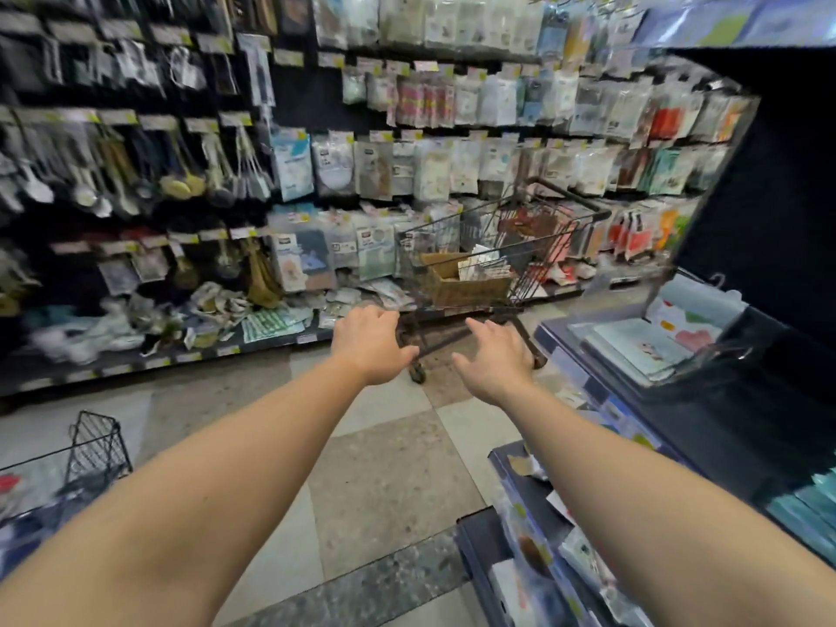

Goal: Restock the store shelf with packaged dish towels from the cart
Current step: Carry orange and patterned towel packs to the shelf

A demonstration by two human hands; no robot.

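Store aisle: cart (493, 260) stands ahead, well apart from both empty hands (left hand (371, 343) loosely curled, right hand (493, 364) spread), the right marginally nearer.

Nothing here is actually readable. The yellow price tags (217, 43) along the shelf rails and the small dark logo labels on the hanging packages (326, 152) probably carry print, but it's all motion-blurred mush.

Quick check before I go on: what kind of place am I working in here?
A retail store aisle, likely housewares. Hanging packaged goods with price tags fill the pegboard shelves, a shopping cart holding a cardboard box stands ahead, and both hands are empty.
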